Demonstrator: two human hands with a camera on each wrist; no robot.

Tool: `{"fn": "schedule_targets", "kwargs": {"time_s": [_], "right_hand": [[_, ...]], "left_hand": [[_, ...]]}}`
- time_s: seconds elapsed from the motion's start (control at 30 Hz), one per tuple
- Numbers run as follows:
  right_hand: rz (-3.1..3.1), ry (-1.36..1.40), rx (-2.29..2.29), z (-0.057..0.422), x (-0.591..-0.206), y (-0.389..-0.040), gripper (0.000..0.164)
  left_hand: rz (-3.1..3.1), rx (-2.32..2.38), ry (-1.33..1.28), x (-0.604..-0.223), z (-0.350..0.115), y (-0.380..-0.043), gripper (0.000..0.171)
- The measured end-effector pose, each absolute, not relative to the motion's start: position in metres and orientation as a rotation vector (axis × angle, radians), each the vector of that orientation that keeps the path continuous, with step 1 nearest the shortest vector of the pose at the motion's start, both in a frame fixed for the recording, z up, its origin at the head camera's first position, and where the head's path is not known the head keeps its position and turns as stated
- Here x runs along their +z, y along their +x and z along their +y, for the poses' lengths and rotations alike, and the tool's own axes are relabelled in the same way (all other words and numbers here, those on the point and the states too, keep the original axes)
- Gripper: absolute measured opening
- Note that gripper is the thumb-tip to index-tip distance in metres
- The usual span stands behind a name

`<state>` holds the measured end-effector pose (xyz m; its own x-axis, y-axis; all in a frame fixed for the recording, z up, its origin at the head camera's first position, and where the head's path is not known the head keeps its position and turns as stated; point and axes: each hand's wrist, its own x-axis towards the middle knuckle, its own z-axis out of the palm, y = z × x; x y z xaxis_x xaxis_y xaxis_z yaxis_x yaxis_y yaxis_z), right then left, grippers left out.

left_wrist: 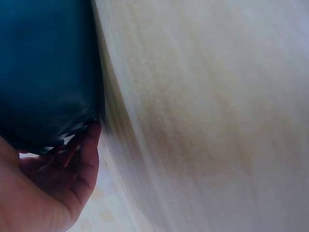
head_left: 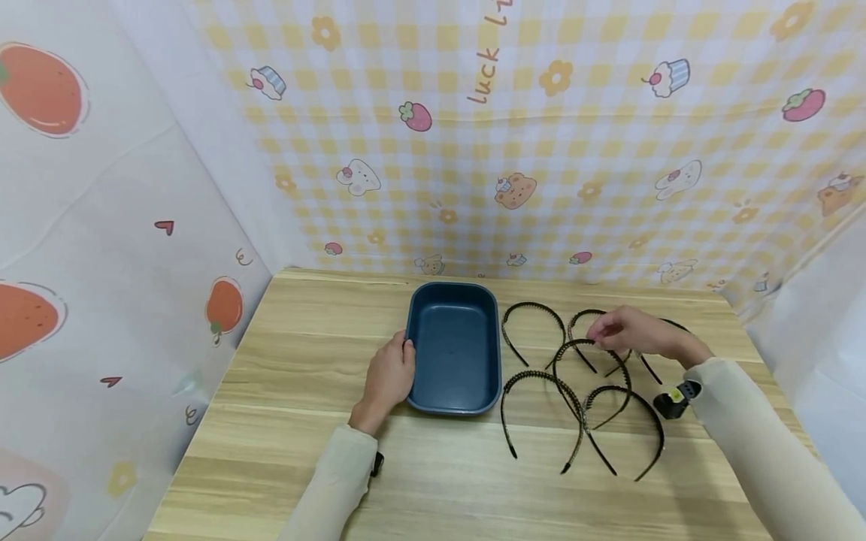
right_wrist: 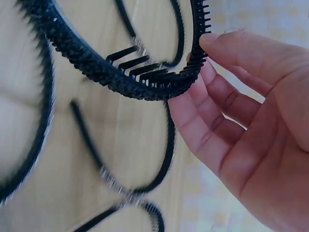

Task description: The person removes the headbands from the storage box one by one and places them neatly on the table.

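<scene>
My right hand (head_left: 625, 330) pinches a black headband (right_wrist: 104, 72) between thumb and fingers near the top of its arch. Small comb teeth line the inside of that band. In the head view it overlaps two bands in front of it, a front-left headband (head_left: 541, 374) and a front-right headband (head_left: 619, 389). On the left, my left hand (head_left: 392, 373) grips the left wall of a dark blue rectangular tray (head_left: 452, 361). Its thumb lies at the rim, and the fingers (left_wrist: 89, 154) curl against the outside.
Behind the held band lie a back-left headband (head_left: 534, 304), a middle one partly hidden by my right hand, and a far-right headband (head_left: 675, 324). The wooden table (head_left: 291, 361) meets a patterned cloth (head_left: 440, 188) at the back.
</scene>
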<state>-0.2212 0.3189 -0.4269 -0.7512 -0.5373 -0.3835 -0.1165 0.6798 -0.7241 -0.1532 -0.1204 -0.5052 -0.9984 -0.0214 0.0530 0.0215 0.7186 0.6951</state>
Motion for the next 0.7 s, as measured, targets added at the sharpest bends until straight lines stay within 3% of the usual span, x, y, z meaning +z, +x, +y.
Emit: {"fn": "schedule_targets", "kwargs": {"time_s": [0.7], "right_hand": [[2.317,-0.463,-0.926,0.389,-0.435,-0.199,0.025]], "left_hand": [[-2.854,-1.166,-0.005,-0.504,-0.122,-0.153,0.034]]}}
